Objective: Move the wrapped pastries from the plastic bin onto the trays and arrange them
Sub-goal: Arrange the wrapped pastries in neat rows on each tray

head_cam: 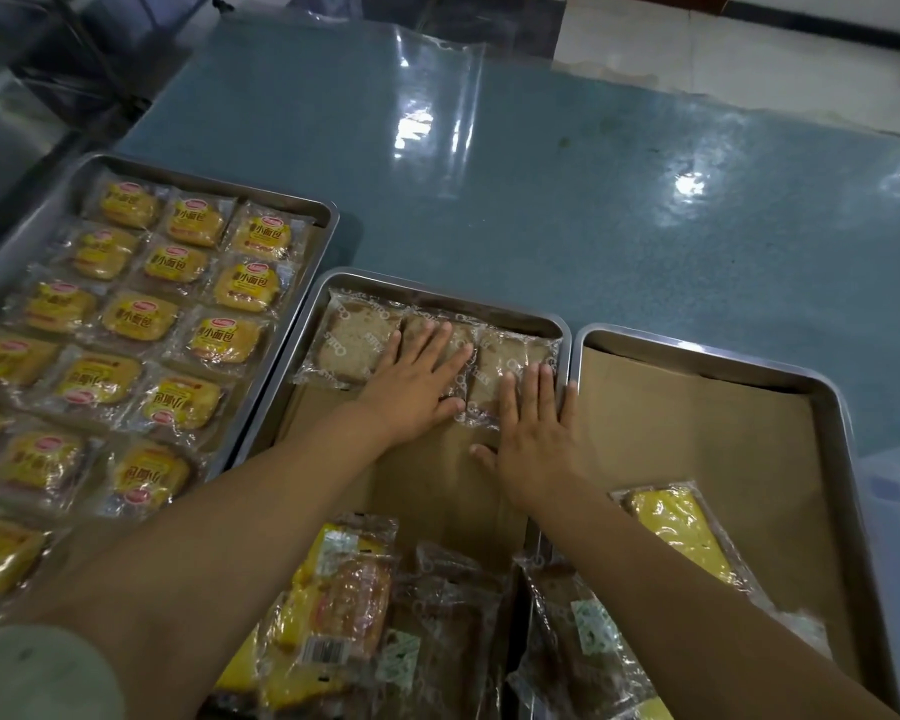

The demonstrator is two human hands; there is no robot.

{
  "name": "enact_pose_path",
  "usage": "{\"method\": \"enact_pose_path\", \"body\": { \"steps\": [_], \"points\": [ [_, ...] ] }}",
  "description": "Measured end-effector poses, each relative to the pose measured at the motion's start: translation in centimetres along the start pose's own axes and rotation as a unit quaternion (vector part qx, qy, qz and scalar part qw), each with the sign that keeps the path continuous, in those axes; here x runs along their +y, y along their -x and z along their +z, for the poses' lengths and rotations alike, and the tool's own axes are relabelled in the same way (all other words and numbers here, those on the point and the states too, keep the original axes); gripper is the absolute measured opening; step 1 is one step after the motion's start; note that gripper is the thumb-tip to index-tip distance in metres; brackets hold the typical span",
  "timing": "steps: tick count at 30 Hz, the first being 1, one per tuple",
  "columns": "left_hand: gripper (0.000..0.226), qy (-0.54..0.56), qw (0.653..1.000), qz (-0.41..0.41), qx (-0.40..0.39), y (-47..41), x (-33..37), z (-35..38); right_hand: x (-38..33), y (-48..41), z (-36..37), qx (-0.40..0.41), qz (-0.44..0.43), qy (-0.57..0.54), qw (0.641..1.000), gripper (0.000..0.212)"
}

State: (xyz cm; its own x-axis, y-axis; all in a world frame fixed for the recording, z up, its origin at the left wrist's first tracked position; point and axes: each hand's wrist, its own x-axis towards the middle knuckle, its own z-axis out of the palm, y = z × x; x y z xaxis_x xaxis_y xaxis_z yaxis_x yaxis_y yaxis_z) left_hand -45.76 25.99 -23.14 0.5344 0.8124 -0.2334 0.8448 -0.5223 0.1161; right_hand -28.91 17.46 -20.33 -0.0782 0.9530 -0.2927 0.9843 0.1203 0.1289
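At bottom centre, crinkly clear-wrapped pastries lie heaped. Above them, the left hand and right hand, fingers straight and slightly apart, press flat on square oat slices in film, rowed at the far end of the paper-lined steel tray. The glossy blue desk lies beyond.

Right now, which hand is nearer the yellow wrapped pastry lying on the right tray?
Right. The right hand lies flat in the middle tray, up and left of the yellow wrapped pastry; the left hand rests farther left on the wrapped oat slices.
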Motion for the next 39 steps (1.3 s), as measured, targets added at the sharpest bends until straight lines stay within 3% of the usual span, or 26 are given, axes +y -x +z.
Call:
{"method": "enact_pose_path", "body": {
  "steps": [11, 16, 18, 20, 22, 26, 30, 36, 39],
  "points": [
    [0.071, 0.025, 0.998, -0.012, 0.050, 6.2, -0.8, -0.8, 1.0, 2.1, 0.0, 0.061, -0.019, -0.085, 0.994, 0.076],
    [0.060, 0.069, 0.997, -0.011, 0.040, 11.6, -1.8, -0.4, 0.4, 5.4, -1.0, 0.159, -0.106, -0.184, 0.964, 0.033],
    [0.053, 0.089, 0.996, 0.003, 0.013, 13.3, -1.4, -0.1, -0.5, 6.8, -1.6, 0.113, -0.161, -0.185, 0.963, 0.015],
    [0.047, 0.112, 0.993, 0.013, -0.013, 14.7, -0.4, 0.3, -1.5, 7.9, -1.7, 0.008, -0.202, -0.147, 0.968, 0.019],
    [0.046, 0.128, 0.991, 0.021, -0.025, 15.8, 0.4, 0.8, -2.3, 8.8, -1.4, -0.049, -0.203, -0.117, 0.971, 0.024],
    [0.045, 0.181, 0.983, 0.013, -0.037, 17.5, 0.6, 1.5, -3.4, 10.0, -0.9, -0.059, -0.162, -0.112, 0.979, 0.033],
    [0.038, 0.213, 0.975, 0.010, -0.054, 18.3, 0.8, 1.3, -3.8, 10.0, -1.4, -0.091, -0.123, -0.126, 0.980, 0.017],
    [0.048, 0.211, 0.976, 0.038, -0.027, 18.5, 1.4, 0.9, -4.0, 9.4, -3.1, -0.122, -0.046, -0.268, 0.955, 0.010],
    [0.052, 0.304, 0.952, 0.033, -0.035, 18.0, 2.2, 0.3, -3.1, 9.0, -4.8, -0.088, -0.013, -0.327, 0.941, 0.017]
  ]
}}
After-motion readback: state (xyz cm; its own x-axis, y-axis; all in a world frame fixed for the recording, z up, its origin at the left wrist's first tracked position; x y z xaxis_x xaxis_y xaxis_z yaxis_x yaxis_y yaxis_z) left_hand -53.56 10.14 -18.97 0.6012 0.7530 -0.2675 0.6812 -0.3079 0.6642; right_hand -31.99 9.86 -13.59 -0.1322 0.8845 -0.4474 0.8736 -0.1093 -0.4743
